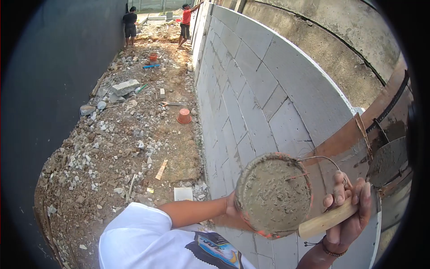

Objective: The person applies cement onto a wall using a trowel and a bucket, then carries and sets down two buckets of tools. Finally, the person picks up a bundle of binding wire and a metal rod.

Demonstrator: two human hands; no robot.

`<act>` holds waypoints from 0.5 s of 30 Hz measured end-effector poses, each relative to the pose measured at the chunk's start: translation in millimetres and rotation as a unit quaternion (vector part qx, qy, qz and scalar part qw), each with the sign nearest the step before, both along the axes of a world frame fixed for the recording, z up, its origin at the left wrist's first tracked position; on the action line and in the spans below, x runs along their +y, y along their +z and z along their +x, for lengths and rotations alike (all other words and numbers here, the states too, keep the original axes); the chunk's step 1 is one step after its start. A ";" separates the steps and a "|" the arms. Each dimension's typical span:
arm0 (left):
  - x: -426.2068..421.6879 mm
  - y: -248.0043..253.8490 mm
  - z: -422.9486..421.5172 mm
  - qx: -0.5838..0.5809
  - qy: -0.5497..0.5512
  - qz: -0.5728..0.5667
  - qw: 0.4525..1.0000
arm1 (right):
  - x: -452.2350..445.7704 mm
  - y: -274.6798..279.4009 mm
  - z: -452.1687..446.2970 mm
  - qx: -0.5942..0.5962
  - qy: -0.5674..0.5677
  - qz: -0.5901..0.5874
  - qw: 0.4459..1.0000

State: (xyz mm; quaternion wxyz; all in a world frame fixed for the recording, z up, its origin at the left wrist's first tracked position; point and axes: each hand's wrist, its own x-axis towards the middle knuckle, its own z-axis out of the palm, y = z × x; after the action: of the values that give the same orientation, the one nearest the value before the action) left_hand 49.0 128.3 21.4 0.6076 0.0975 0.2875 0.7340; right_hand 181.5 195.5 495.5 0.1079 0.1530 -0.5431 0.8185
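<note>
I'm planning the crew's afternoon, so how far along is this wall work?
Done, it seems: the block wall stands several courses high. In hand: the left hand supports a bucket of wet mortar; the right hand grips a wooden handle. Left: probably more mortar work, as the bucket looks nearly full; how much, I can't tell.

ground [175, 154] — rubble [87, 166] | orange bucket [184, 116], upturned | wooden strip [161, 170] | pale square slab [183, 194] | concrete chunk [126, 87]

Left grip [231, 206] holds mortar bucket [268, 234] | right grip [351, 210] holds wooden handle [327, 219]
</note>
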 end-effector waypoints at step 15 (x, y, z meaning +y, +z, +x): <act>-1.2 121.4 61.5 0.024 0.021 0.224 0.974 | -47.7 22.5 -17.5 -0.177 -0.106 0.357 0.911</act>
State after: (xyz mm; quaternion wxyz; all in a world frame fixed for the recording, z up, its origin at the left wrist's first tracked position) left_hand 110.5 127.0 142.8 0.5480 0.2428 0.1320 0.7895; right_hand 164.0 147.8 517.9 0.0345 -0.0244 -0.8224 0.5674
